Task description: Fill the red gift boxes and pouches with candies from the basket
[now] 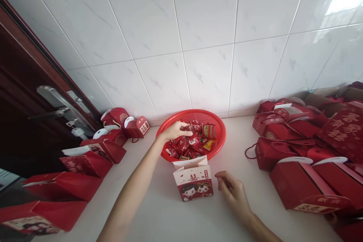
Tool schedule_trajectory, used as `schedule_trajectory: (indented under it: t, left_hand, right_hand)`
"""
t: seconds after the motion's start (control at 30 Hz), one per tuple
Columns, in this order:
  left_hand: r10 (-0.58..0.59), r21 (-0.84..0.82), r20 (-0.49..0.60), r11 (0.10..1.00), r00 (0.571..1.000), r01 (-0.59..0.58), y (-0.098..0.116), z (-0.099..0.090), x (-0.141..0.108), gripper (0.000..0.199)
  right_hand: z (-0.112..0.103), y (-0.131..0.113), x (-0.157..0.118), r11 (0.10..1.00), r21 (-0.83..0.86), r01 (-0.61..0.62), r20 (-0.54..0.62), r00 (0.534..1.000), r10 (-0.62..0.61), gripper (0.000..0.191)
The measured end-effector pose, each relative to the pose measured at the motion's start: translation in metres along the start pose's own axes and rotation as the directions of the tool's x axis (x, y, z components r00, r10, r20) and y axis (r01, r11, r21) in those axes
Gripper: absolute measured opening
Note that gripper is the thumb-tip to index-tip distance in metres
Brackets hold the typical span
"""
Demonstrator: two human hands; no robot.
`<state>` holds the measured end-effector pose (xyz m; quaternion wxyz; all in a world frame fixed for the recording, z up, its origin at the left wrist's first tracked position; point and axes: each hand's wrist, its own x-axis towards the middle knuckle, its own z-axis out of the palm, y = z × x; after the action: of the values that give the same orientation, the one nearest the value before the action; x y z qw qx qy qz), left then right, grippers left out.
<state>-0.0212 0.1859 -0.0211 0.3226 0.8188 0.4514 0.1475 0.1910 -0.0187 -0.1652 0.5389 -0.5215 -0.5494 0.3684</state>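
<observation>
My left hand [178,131] reaches into a red plastic colander basket [220,145], its thumb and fingers apart over the wrapped candies [195,140]. Most of the candy wrappers are red, and a few are yellow or gold. In front of the basket stands a small red and white paper gift box [194,179], upright with its top open. Two cartoon figures and a red double-happiness character are printed on its front. Just right of the box, my right hand [230,188] is loosely closed with curled fingers, and nothing shows in it.
Red gift boxes [87,164] line the left side of the white tabletop [153,208], beside a dark door with a metal handle [55,96]. Many more red boxes [295,181] crowd the right side. A tiled wall [207,72] rises behind the basket.
</observation>
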Motion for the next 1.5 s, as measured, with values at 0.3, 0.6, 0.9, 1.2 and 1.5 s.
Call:
schedule_trajectory:
  t: [0.3, 0.6, 0.9, 1.2, 1.5]
  left_hand:
    - [0.048, -0.381, -0.123, 0.92, 0.991, -0.092, 0.008, 0.015, -0.013, 0.054]
    - [0.078, -0.419, -0.244, 0.89, 0.966, -0.178, 0.024, 0.033, -0.016, 0.042]
    - [0.088, -0.479, -0.285, 0.849, 0.954, -0.222, 0.015, 0.042, -0.02, 0.045]
    - [0.028, -0.641, -0.223, 0.749, 0.974, -0.168, 0.013, 0.043, -0.024, 0.072]
    - [-0.221, -0.742, -0.469, 0.623, 0.855, -0.246, 0.013, 0.038, -0.021, 0.033]
  right_hand:
    - [-0.008, -0.032, 0.021, 0.995, 0.073, 0.061, -0.149, 0.988, -0.049, 0.037]
    - [0.0, -0.094, 0.11, 0.977, 0.125, 0.174, -0.164, 0.975, -0.152, 0.029]
    - [0.03, -0.088, 0.142, 0.957, 0.284, 0.05, 0.054, 0.996, -0.068, 0.036]
    - [0.028, -0.08, 0.141, 0.937, 0.349, 0.014, -0.042, 0.999, 0.0, 0.047]
    - [0.028, -0.078, 0.143, 0.918, 0.396, 0.037, -0.144, 0.989, 0.023, 0.042]
